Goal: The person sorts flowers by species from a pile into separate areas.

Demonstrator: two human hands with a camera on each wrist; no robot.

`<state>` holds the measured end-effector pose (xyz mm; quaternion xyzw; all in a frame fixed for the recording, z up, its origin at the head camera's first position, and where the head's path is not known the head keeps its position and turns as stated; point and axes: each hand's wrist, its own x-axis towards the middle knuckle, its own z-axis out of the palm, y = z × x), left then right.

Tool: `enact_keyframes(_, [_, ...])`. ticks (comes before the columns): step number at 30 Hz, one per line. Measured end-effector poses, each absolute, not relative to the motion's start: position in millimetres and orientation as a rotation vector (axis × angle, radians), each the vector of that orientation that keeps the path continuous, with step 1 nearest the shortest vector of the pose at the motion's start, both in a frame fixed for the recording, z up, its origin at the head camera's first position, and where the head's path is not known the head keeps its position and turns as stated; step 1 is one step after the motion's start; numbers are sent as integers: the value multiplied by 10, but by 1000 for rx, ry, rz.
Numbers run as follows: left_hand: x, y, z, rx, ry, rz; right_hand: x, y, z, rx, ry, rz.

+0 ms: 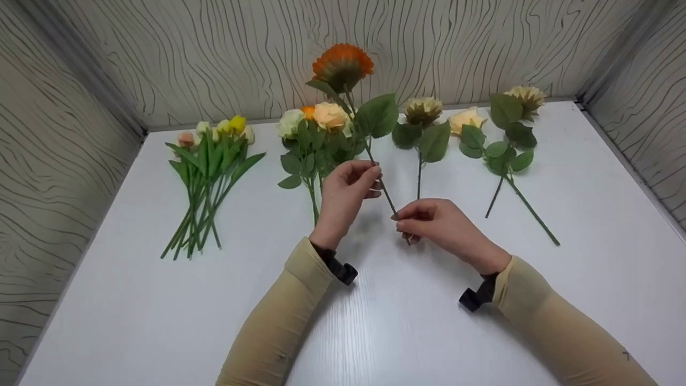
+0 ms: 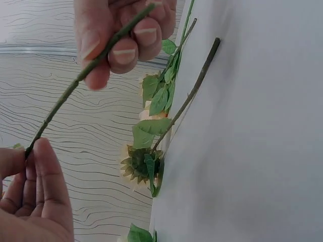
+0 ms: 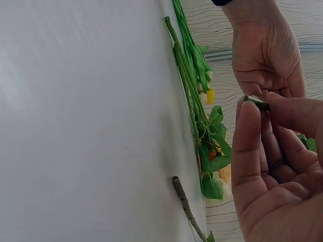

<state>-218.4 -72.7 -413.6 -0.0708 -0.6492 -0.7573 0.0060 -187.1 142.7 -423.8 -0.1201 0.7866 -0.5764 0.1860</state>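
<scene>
An orange artificial flower [image 1: 343,67] with green leaves is held upright and slanting above the table, its head up near the back wall. My left hand [image 1: 348,195] pinches the middle of its stem between thumb and fingers. Lower down, my right hand [image 1: 442,225] pinches the stem close to the bottom end. The left wrist view shows the bare green stem [image 2: 68,93] stretched between both hands. In the right wrist view, the stem's cut end [image 3: 256,102] pokes out between my right thumb and forefinger.
Several tulips [image 1: 206,177] lie bunched at the left. Behind my left hand lies a group of roses [image 1: 308,145]. A cream flower [image 1: 423,115] lies beyond my right hand. Farther right, a peach rose [image 1: 466,120] and another cream flower [image 1: 528,102] lie with crossing stems. Patterned walls [image 1: 429,48] border the white table [image 1: 386,332].
</scene>
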Motion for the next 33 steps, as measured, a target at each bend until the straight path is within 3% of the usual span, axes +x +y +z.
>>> enact_keyframes(25, [-2119,-560,-4202,-312,-2088,-2410,-1788,1361,-4283,-242,2190,-1812])
enact_keyframes(33, [-2081,-577,-4118,-421,-2316,-2102,-1988,1527,-4190,-229,2318,-1626])
